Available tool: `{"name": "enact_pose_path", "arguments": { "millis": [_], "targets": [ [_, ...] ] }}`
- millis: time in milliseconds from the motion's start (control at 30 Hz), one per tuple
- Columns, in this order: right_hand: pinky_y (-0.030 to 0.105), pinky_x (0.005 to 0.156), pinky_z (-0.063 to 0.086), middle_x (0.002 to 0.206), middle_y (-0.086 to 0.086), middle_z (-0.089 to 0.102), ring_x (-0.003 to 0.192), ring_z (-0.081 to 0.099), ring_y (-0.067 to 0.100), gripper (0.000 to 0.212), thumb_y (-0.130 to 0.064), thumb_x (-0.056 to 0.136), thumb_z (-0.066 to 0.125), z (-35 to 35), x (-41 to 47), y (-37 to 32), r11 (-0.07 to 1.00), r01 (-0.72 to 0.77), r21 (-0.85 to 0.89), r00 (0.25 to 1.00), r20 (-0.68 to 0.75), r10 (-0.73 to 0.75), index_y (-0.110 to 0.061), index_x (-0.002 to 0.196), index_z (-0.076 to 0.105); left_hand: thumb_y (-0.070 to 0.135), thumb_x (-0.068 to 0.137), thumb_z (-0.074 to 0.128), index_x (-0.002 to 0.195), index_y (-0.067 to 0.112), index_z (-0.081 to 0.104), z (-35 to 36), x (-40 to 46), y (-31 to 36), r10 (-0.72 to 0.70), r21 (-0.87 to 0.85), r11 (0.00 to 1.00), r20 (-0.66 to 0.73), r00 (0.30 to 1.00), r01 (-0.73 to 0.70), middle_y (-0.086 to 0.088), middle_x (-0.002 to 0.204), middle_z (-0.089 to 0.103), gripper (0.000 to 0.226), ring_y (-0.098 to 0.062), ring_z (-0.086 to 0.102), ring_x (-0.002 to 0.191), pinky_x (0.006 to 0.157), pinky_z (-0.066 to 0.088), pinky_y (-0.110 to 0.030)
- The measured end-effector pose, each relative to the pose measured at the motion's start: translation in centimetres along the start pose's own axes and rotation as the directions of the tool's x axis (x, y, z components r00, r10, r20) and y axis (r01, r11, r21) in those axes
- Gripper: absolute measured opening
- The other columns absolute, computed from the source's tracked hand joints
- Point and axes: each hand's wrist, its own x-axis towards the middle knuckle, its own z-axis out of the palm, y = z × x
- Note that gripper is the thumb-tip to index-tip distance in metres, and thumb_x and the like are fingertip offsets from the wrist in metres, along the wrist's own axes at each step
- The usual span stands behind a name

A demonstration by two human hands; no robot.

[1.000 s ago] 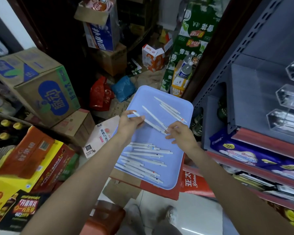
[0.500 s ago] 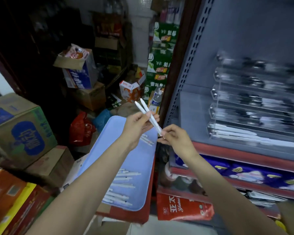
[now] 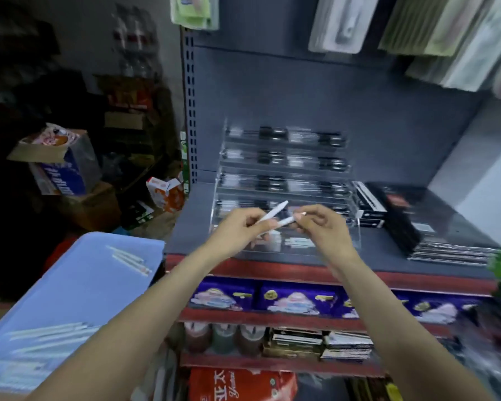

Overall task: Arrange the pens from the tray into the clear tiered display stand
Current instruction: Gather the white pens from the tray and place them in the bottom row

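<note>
Both hands are raised in front of the clear tiered display stand (image 3: 284,172) on the grey shelf. My left hand (image 3: 237,227) pinches two white pens (image 3: 275,213) that point up and right. My right hand (image 3: 321,227) pinches the tip end of the lower pen. The stand's upper tiers hold dark and white pens, and its lowest tier holds white pens (image 3: 298,242). The blue tray (image 3: 78,290) lies at the lower left with several white pens (image 3: 129,259) left on it.
Black boxes and flat packs (image 3: 417,221) are stacked on the shelf right of the stand. Purple packets (image 3: 295,299) fill the shelf below. Cardboard boxes (image 3: 61,163) crowd the floor at the left. Packaged goods (image 3: 339,24) hang above.
Both hands lifted two pens off the tray and carried them up and right to the stand. The view swung from the tray to the shelf.
</note>
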Motion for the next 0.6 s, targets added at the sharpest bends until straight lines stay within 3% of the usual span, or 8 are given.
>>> {"name": "enact_pose_path", "arguments": {
  "millis": [133, 267, 333, 433, 533, 600],
  "targets": [
    [0.013, 0.063, 0.052, 0.062, -0.003, 0.070, 0.063, 0.069, 0.007, 0.014, 0.000, 0.086, 0.061, -6.8, 0.5, 1.0, 0.998, -0.014, 0.062, 0.994, -0.110, 0.021, -0.011, 0.079, 0.065, 0.016, 0.086, 0.065, 0.085, 0.008, 0.069, 2.7, 1.2, 0.3, -0.063, 0.004, 0.998, -0.066, 0.996, 0.064, 0.011, 0.054, 0.064, 0.009, 0.001, 0.042, 0.038, 0.043, 0.032, -0.015],
    [0.018, 0.067, 0.052, 0.066, -0.006, 0.069, 0.067, 0.067, 0.007, 0.013, -0.002, 0.085, 0.064, -9.9, 0.9, 1.9, 0.998, -0.015, -0.055, 0.993, -0.118, 0.009, -0.013, 0.079, 0.064, 0.016, 0.082, 0.070, 0.080, 0.013, 0.070, 4.9, 2.4, 0.7, -0.081, 0.102, 0.990, -0.122, 0.989, 0.093, 0.010, 0.050, 0.053, 0.004, -0.002, 0.039, 0.037, 0.041, 0.028, -0.013],
    [0.028, 0.080, 0.052, 0.080, -0.007, 0.065, 0.082, 0.064, 0.014, 0.008, -0.010, 0.084, 0.068, -10.9, 1.5, 2.5, 0.978, -0.025, -0.207, 0.987, -0.161, -0.009, -0.016, 0.088, 0.063, 0.022, 0.083, 0.070, 0.080, 0.018, 0.070, 5.5, 3.1, 0.6, -0.067, 0.262, 0.959, -0.176, 0.982, 0.112, 0.007, 0.053, 0.052, 0.005, -0.004, 0.040, 0.040, 0.043, 0.030, -0.018],
    [0.033, 0.090, 0.048, 0.096, -0.003, 0.061, 0.094, 0.058, 0.018, 0.027, -0.016, 0.085, 0.067, -12.1, 1.8, 3.2, 0.942, -0.081, -0.327, 0.976, -0.217, 0.009, -0.012, 0.110, 0.059, 0.029, 0.083, 0.069, 0.082, 0.023, 0.071, 6.4, 3.8, 0.3, -0.077, 0.491, 0.855, -0.200, 0.977, 0.168, 0.006, 0.056, 0.053, 0.006, -0.009, 0.043, 0.049, 0.049, 0.033, -0.027],
    [0.033, 0.094, 0.044, 0.122, 0.010, 0.056, 0.107, 0.057, 0.022, 0.049, -0.018, 0.087, 0.066, -12.7, 1.9, 3.8, 0.905, -0.162, -0.394, 0.977, -0.190, 0.093, -0.009, 0.131, 0.047, 0.031, 0.084, 0.067, 0.084, 0.025, 0.071, 7.2, 4.3, 0.3, -0.127, 0.585, 0.780, -0.202, 0.971, 0.224, 0.004, 0.060, 0.056, 0.007, -0.016, 0.051, 0.056, 0.052, 0.033, -0.026],
    [0.035, 0.100, 0.041, 0.126, 0.010, 0.059, 0.117, 0.055, 0.023, 0.057, -0.018, 0.089, 0.063, -12.8, 2.0, 4.0, 0.887, -0.231, -0.401, 0.971, -0.158, 0.181, -0.010, 0.140, 0.040, 0.032, 0.084, 0.067, 0.087, 0.025, 0.071, 7.8, 4.7, 0.6, -0.149, 0.611, 0.752, -0.206, 0.967, 0.246, 0.001, 0.066, 0.059, 0.009, -0.020, 0.058, 0.068, 0.058, 0.038, -0.027]
  ]
}}
